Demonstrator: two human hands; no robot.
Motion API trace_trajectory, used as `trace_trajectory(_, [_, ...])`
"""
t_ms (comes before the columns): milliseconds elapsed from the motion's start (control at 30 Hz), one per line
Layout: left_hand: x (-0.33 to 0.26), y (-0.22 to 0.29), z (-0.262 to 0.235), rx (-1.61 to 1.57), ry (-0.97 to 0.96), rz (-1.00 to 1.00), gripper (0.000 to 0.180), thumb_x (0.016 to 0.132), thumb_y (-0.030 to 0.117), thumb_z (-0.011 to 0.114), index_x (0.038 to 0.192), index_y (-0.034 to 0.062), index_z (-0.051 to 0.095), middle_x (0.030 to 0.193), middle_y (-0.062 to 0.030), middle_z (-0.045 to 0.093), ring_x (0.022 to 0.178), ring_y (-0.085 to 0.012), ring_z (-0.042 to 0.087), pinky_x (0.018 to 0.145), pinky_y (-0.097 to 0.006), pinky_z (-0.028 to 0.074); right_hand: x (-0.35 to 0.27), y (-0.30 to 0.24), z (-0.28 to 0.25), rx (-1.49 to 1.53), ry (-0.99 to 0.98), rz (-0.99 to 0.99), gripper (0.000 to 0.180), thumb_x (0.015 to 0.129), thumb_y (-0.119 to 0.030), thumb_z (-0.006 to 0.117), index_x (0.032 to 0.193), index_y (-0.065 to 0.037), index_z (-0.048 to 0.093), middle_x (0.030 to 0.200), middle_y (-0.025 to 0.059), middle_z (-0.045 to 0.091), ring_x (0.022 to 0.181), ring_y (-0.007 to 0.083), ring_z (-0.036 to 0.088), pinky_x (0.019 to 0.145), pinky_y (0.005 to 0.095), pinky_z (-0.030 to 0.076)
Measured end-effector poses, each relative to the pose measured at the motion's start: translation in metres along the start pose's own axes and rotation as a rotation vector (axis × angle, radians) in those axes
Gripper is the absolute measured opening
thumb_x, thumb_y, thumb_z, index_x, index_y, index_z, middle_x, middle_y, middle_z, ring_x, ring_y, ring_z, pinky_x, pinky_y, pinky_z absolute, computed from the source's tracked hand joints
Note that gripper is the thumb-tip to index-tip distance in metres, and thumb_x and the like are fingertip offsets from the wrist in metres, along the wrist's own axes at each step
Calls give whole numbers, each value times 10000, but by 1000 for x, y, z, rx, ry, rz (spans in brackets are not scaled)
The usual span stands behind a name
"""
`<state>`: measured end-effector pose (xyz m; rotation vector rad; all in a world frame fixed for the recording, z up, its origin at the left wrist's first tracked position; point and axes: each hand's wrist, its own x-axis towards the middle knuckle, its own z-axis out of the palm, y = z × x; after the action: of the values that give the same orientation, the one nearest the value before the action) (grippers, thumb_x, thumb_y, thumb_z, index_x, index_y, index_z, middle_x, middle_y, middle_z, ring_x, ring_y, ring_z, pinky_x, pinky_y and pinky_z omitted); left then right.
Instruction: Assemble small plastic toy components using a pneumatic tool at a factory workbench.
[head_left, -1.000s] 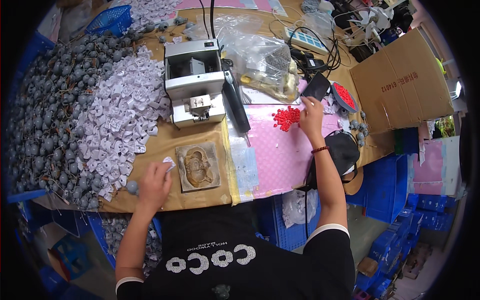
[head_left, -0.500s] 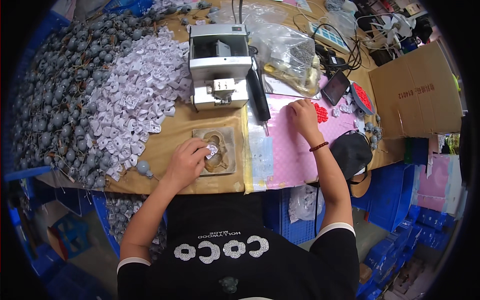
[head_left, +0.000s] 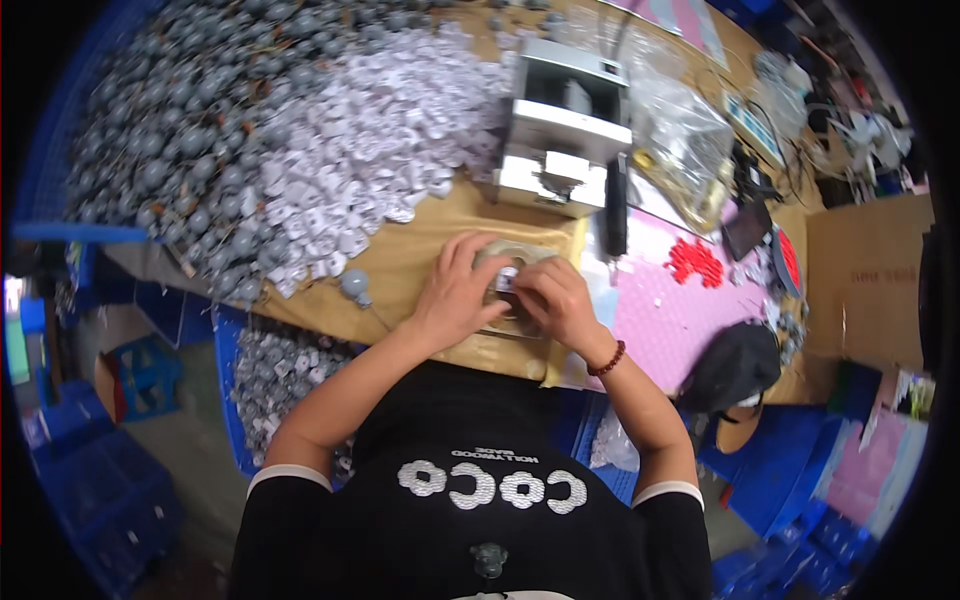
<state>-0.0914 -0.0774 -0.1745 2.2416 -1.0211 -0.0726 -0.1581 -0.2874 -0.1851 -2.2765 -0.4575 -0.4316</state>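
A small white plastic part [head_left: 507, 279] lies at the hollow of a beige mould block [head_left: 520, 326] near the table's front edge. My left hand [head_left: 458, 292] rests over the block's left side, its thumb and forefinger apart on either side of the white part. From the right, my right hand [head_left: 562, 303] reaches over the block with thumb and fingertips pinched together beside the part. What the pinch holds, if anything, is too small to make out. Both hands cover much of the block. Behind it stands a silver-white bench machine [head_left: 560, 130].
Heaps of white plastic parts [head_left: 350, 150] and grey bulb-shaped pieces with wires [head_left: 180, 150] cover the left. A single grey bulb [head_left: 355, 284] lies nearer. At right are small red pieces [head_left: 695, 262] on a pink mat [head_left: 645, 325], a black electric screwdriver [head_left: 616, 205], a black cap [head_left: 735, 365] and a cardboard box [head_left: 865, 285].
My right hand has come left from the red pieces to the mould block. My left thumb and forefinger have spread around the white part. The view has shifted and turned.
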Motion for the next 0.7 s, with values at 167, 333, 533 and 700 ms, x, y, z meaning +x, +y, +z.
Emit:
trace_trajectory(167, [-64,-24,-39,295,134,-196,642,769,194,826,1348,113,561,1407,-162,433,1308,-390,383,1096,-495,358,-5,1,15,-213,-18,-139,255,749,-14,782,977,-56,674,1004,79,663,978,297,625,827,422,501])
trace_trajectory(333, [-96,-60,-47,333,198,-498,618,771,126,794,1342,100,562,1333,-164,466,1229,-387,422,1045,-482,379,-10,-7,22,-226,-6,-51,296,741,-31,795,1013,-49,682,1095,122,644,1040,334,608,846,428,499])
trace_trajectory(533, [-89,-62,-61,160,383,-440,397,746,-22,708,1127,69,644,1176,-131,575,1115,-348,514,996,-443,410,-18,-8,27,-298,9,-12,323,765,-8,778,1070,-43,679,1117,120,647,1058,333,603,871,442,497])
trace_trajectory(700, [-64,-15,-110,148,549,-180,397,745,-54,709,1120,61,646,1222,-150,570,1120,-334,545,938,-417,467,-19,-3,28,-180,43,75,416,791,-22,778,1187,-36,651,1182,161,624,1089,358,596,909,463,498])
